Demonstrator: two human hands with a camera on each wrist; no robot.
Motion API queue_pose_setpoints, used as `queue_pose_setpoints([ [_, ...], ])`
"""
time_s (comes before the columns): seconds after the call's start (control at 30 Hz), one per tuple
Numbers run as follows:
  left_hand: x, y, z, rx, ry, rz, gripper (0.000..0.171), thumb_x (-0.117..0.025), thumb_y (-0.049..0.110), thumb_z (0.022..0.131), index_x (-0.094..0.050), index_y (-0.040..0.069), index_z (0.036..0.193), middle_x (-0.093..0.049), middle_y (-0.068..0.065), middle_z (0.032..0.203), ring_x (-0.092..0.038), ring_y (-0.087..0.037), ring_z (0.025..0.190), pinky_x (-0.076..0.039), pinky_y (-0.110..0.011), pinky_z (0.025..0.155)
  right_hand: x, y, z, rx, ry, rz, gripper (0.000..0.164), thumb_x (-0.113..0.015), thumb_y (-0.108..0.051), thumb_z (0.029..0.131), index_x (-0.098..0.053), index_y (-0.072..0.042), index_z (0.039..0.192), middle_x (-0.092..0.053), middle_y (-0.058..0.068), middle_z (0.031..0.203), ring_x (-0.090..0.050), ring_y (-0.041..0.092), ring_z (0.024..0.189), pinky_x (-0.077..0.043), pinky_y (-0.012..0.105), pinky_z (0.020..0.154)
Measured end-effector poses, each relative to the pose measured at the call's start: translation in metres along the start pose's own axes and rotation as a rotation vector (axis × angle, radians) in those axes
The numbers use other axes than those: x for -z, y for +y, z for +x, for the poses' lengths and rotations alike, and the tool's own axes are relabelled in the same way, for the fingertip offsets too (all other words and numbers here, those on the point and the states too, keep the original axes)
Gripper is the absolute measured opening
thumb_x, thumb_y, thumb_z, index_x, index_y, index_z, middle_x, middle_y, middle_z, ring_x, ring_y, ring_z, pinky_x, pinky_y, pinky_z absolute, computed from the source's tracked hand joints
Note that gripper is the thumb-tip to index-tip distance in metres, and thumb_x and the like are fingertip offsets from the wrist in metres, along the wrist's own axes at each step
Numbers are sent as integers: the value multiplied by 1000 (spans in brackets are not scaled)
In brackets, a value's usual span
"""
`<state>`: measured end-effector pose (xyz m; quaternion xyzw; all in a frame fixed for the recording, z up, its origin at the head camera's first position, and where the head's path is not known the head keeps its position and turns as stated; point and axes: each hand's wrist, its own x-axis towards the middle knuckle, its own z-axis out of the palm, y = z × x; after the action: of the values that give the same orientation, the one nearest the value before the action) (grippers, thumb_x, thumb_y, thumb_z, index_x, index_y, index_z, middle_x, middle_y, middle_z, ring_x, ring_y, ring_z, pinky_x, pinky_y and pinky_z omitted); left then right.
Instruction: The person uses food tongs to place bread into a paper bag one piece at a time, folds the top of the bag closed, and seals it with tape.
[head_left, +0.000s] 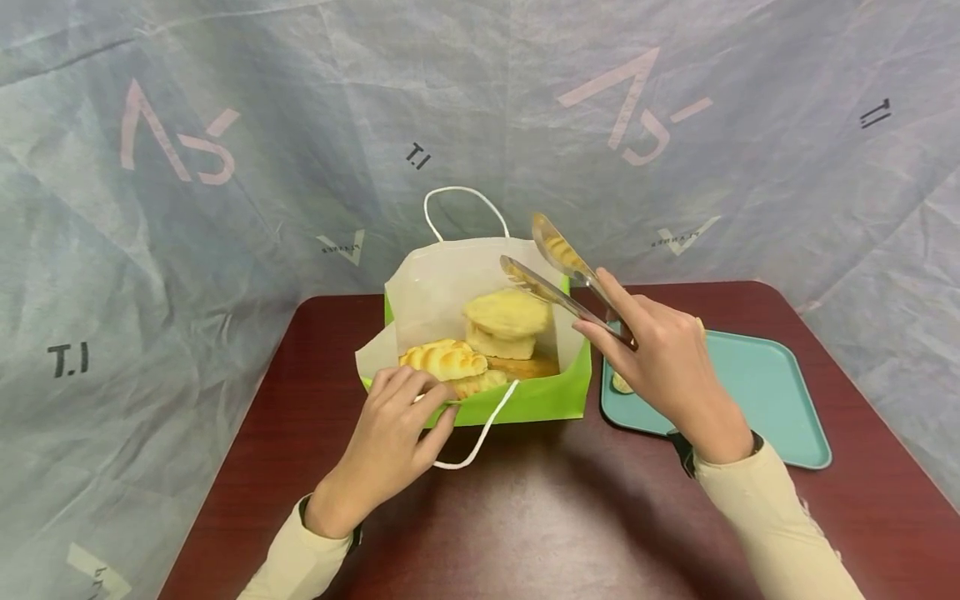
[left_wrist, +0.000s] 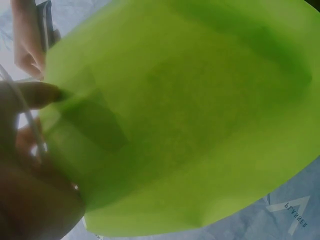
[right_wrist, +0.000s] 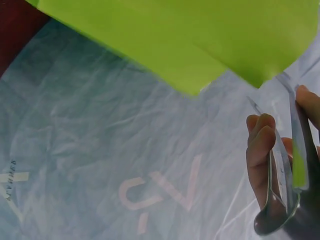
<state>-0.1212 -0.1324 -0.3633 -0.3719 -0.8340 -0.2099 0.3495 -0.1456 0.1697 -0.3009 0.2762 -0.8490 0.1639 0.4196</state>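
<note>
A green paper bag (head_left: 525, 406) with a white inside stands on the table, its mouth spread wide. Several bread pieces lie in it: a scored golden bread (head_left: 444, 360) at the left, and a smooth oval bread (head_left: 510, 310) on top of a paler one at the right. My left hand (head_left: 393, 429) pinches the bag's near rim beside the front handle. Metal tongs (head_left: 553, 242) are held in my right hand (head_left: 671, 358) above the bag's right side. Their tips stand apart with nothing between them. In the left wrist view the green bag wall (left_wrist: 190, 115) fills most of the picture.
A teal tray (head_left: 765, 400) lies to the right on the dark red table (head_left: 495, 517), partly behind my right hand. A small pale piece of food (head_left: 622, 383) shows at the tray's left edge. Grey printed cloth (head_left: 337, 108) hangs behind the table and at the sides.
</note>
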Motion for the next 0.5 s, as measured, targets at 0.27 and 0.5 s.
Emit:
queue_pose_setpoints([
  [0.27,-2,-1,1,4,1,-2,9,-55,18,81,-64,17,83,-54,4,79,-48,-16,75,-33,-37,75,4,8,-14,-36,4,5,58,-74,-24,71,-54,-10,124,-45,-4,56,-39,4,48,-27,24,42],
  [0.5,-3,-2,2,-4,13,-8,10,-55,18,81,-64,16,85,-54,3,79,-48,-18,77,-33,-37,73,12,16,-25,-63,40,-4,59,-71,-27,74,-52,-11,127,-39,-5,54,-31,5,49,-25,23,44],
])
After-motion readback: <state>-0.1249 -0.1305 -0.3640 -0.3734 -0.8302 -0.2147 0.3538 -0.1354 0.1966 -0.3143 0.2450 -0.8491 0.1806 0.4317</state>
